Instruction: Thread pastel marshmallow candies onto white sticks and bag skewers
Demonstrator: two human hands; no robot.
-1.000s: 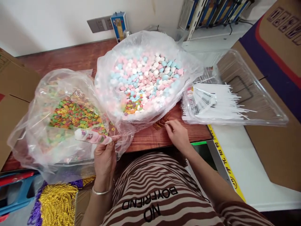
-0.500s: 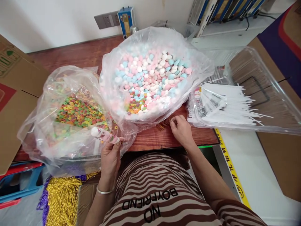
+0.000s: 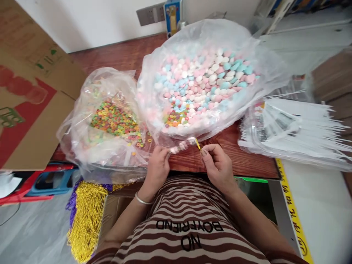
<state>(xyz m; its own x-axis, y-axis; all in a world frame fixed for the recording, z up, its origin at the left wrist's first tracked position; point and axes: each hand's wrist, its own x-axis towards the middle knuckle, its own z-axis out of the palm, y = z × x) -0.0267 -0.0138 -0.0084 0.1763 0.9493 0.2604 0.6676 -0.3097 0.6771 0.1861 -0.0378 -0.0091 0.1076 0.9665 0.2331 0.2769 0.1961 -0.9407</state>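
Observation:
My left hand (image 3: pixel 158 167) is closed on one end of a slim clear candy packet (image 3: pixel 182 145), blurred by motion, with pale pink and white pieces inside. The packet lies nearly level over the table's front edge. My right hand (image 3: pixel 218 165) pinches a short gold twist tie (image 3: pixel 197 143) between thumb and forefinger, and the tie's upper end is at the packet's right end. Whether it goes around the packet, I cannot tell. Just beyond my hands sits a big clear bag (image 3: pixel 217 126) of pink, white and blue candies, with some colourful rings among them.
On the left is another clear bag (image 3: pixel 79 146) of small colourful ring candies, some loose beside it. A tray of white sticks (image 3: pixel 308 124) stands at right. Cardboard boxes (image 3: pixel 24 84) rise on the left. Gold and purple cords (image 3: pixel 88 220) hang below the table (image 3: pixel 255 161).
My left hand has moved right and tipped the packet from slanting up to nearly level. My right hand has come off the table with a gold twist tie and met the packet's end.

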